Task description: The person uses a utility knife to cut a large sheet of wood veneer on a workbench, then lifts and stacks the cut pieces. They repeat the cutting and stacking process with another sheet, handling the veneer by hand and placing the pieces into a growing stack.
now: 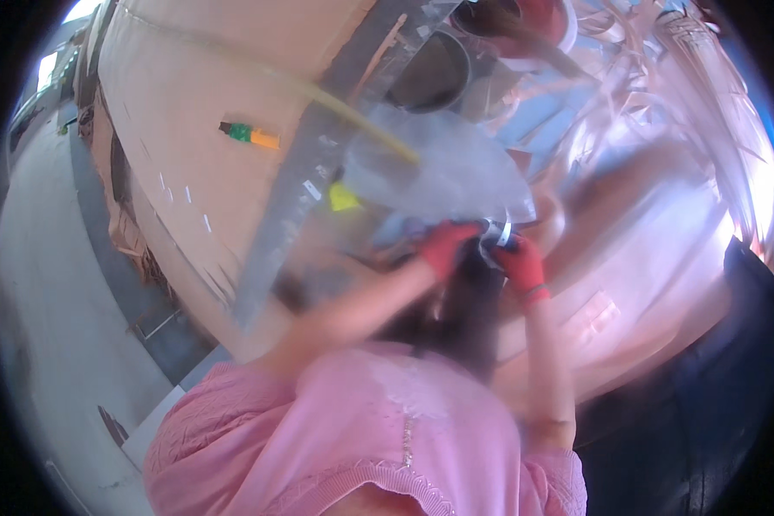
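Observation:
My left hand (445,247), in a red glove with dark fingertips, is at the middle of the view, blurred. Its fingers are curled at the near edge of a cloudy translucent plastic bag or sheet (443,163); what they grip is hidden. Just right of it, my right hand (522,265), gloved alike, is closed round a small silvery band-like piece (494,234) whose kind I cannot make out. Both hands are close together in front of my pink top. A bright yellow-green object (344,198) lies left of the plastic.
A green and orange tool (251,134) rests on the brown cardboard-like surface (206,69) at the left. A dark round container (430,73) and a red and white bucket (559,30) stand at the back. Crumpled shiny film (705,86) and brown wrapping fill the right.

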The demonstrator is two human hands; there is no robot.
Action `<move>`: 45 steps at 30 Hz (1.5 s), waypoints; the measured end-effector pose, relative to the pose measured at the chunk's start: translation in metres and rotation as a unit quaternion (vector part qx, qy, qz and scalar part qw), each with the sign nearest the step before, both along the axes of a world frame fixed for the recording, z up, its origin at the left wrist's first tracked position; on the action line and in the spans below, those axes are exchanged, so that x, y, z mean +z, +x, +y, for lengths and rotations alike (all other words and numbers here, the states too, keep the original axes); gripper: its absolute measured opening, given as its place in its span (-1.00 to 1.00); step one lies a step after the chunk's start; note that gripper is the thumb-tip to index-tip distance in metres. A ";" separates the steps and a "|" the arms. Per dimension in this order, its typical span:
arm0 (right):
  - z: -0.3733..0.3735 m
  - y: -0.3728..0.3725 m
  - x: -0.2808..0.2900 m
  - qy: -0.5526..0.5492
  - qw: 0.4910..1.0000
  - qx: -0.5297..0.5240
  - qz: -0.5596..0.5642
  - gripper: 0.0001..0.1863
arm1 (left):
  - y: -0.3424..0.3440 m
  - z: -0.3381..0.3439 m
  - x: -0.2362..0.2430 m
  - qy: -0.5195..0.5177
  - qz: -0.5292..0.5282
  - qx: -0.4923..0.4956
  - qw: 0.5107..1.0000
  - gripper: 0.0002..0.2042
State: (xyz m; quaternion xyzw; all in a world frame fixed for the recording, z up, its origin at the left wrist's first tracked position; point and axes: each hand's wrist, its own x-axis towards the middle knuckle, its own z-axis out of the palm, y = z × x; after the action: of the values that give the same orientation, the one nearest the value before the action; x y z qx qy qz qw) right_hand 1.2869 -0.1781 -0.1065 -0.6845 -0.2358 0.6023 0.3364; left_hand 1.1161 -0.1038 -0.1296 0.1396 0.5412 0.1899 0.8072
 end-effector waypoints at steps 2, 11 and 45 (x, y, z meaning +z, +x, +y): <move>0.003 0.005 0.016 -0.008 0.998 0.043 -0.044 -0.70 | 0.000 0.000 0.005 0.039 0.057 0.008 0.998 -0.72; 0.014 0.008 0.029 0.004 0.999 0.024 -0.047 -0.72 | -0.007 0.036 0.031 0.090 0.113 0.093 0.985 -0.65; -0.197 0.130 0.154 -0.042 0.845 0.257 -0.468 -0.43 | -0.026 0.018 0.205 -0.179 -0.254 -0.173 0.934 -0.66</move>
State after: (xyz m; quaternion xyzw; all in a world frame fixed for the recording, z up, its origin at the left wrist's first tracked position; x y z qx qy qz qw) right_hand 1.4173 -0.3751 0.0471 -0.8132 -0.5074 0.2848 -0.0096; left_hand 1.0899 -0.0863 0.0758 0.0307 0.3104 -0.0236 0.9498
